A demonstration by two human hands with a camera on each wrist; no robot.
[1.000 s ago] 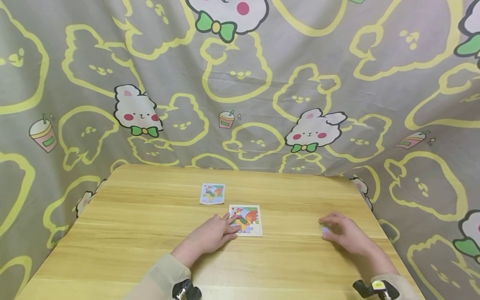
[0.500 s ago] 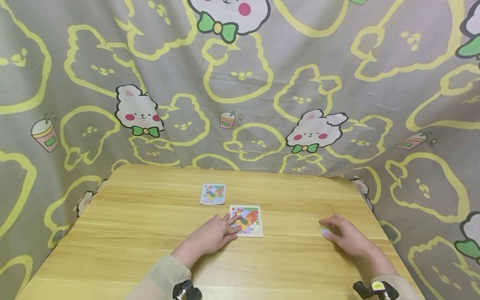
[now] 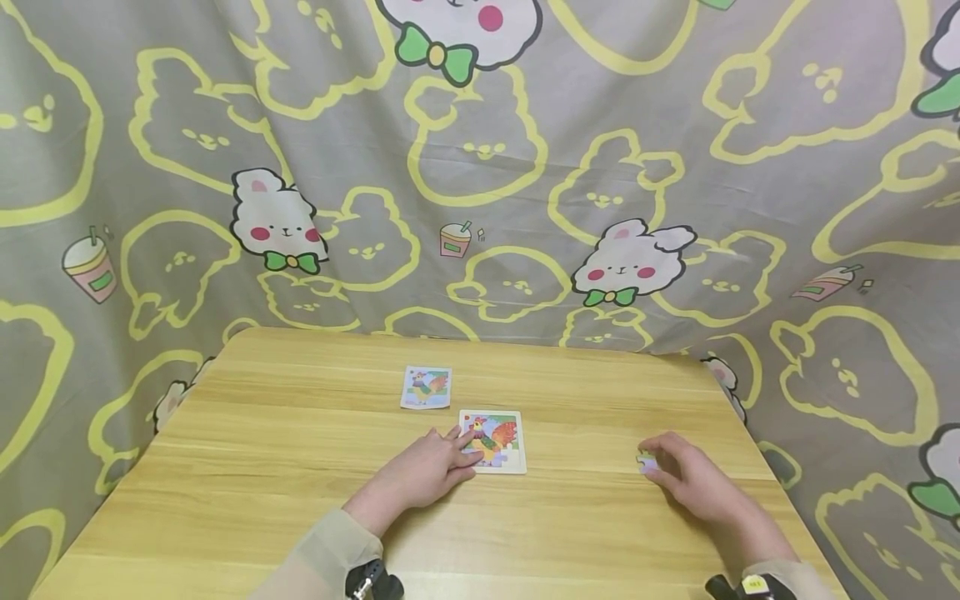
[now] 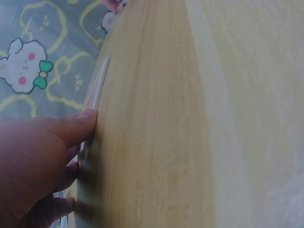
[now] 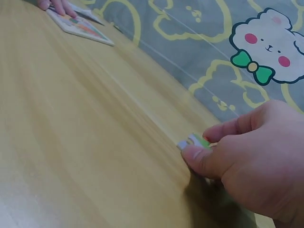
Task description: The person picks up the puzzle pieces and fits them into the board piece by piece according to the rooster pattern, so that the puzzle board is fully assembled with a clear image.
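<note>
A small square jigsaw puzzle board [image 3: 522, 454] with a rooster picture lies flat near the table's middle; its lower right corner is bare and pale. My left hand [image 3: 420, 468] rests on its left part, fingers spread over the picture. In the left wrist view, the thumb [image 4: 81, 124] touches the board's near edge. Well to the right, just over the tabletop, my right hand [image 3: 696, 477] pinches a jigsaw piece [image 3: 646, 462] between thumb and fingers. Seen from the right wrist, this piece [image 5: 194, 141] is green and pale lilac, with a notched outline.
A paper card [image 3: 426, 387] with the same rooster picture lies behind the board, slightly left. The wooden table [image 3: 300, 400] ends at a patterned curtain [image 3: 495, 225] at the back and sides.
My right hand has turned and shifted slightly, so more of the jigsaw piece shows at its fingertips. The left hand and the board stay where they were.
</note>
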